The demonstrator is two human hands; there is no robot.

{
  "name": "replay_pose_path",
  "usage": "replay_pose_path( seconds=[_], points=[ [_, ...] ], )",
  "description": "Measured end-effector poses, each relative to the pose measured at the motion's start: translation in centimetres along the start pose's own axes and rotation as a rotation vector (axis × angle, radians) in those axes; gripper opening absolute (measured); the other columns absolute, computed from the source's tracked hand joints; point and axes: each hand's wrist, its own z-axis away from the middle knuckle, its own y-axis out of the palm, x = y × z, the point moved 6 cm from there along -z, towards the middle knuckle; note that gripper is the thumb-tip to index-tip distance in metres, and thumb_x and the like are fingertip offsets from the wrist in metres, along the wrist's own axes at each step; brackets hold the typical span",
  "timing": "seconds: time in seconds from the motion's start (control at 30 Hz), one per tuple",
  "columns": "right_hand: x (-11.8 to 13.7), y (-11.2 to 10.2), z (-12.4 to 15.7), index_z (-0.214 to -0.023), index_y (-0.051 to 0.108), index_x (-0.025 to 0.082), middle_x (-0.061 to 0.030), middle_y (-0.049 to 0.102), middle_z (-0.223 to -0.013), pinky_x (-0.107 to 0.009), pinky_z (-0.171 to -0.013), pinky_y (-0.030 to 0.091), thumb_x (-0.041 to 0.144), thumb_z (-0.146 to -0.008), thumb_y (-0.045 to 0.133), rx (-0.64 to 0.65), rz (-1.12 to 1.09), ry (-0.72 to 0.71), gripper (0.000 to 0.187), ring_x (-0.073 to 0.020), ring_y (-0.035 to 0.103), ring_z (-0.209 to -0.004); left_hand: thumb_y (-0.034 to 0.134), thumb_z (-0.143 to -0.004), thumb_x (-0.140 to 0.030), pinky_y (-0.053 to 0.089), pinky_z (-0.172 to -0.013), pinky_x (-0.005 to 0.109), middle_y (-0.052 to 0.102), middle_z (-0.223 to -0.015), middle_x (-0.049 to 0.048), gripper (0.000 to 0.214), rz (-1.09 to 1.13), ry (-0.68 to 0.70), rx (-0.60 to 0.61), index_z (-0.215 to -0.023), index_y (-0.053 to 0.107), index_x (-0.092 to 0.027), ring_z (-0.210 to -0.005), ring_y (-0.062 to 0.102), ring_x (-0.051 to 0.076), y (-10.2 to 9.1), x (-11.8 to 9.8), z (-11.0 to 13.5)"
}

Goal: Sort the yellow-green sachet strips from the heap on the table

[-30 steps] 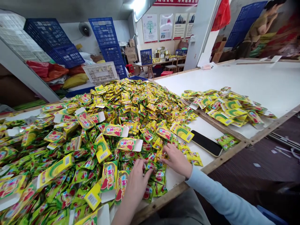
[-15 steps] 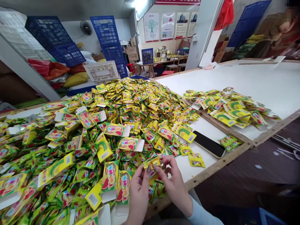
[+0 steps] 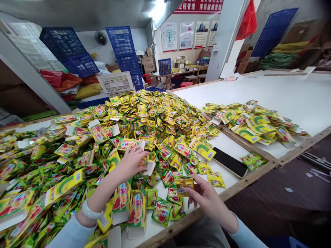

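My left hand (image 3: 131, 162) is over the pile, its fingers closed on a small printed carton (image 3: 148, 162) with a white open end flap. Low over the table's front edge, my right hand (image 3: 207, 194) pinches yellow candy sachets (image 3: 184, 184) between thumb and fingers; how many is unclear. Green sachets (image 3: 161, 210) lie just below them on the white tabletop. More cartons (image 3: 137, 208) with colourful lettering stand or lie nearby, several with flaps open. A large heap of yellow and green sachets (image 3: 155, 110) spreads behind and to the left.
A black-screened phone (image 3: 230, 162) lies right of the heap. Beyond a wooden divider (image 3: 245, 146) is a pile of cartons (image 3: 254, 124). A wooden rim (image 3: 248, 184) edges the table. Blue crates (image 3: 121, 51) and a white crate (image 3: 116, 82) stand behind.
My hands have parted: the left moved up and left onto a carton, tilting it. The right keeps the yellow sachets and has shifted slightly right. Green sachets beneath are now uncovered.
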Motion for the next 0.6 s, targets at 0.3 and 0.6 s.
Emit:
replay_pose_path(
  seconds=[0.3, 0.6],
  points=[
    [1.6, -1.7, 0.1, -0.093, 0.056, 0.019, 0.0006, 0.061, -0.074, -0.015, -0.033, 0.039, 0.033, -0.073, 0.067, -0.058, -0.3, 0.047, 0.027, -0.0055, 0.048, -0.043, 0.047, -0.081, -0.038, 0.047, -0.07, 0.031, 0.06, -0.098, 0.006, 0.026, 0.795, -0.296, -0.154, -0.101, 0.046, -0.023, -0.078, 0.058, 0.019, 0.8, -3.3, 4.6],
    [8.0, 2.6, -0.5, -0.091, 0.06, 0.022, -0.0028, 0.053, -0.097, -0.021, -0.054, 0.048, 0.026, -0.076, 0.065, 0.074, -0.086, -0.203, 0.017, -0.0109, 0.055, -0.069, 0.073, -0.059, -0.029, 0.048, -0.082, 0.034, 0.067, -0.101, 0.0081, 0.065, 1.585, -0.573, -0.049, -0.117, 0.046, -0.018, -0.091, 0.062, 0.025, 5.8, -12.6, 7.6]
  ],
)
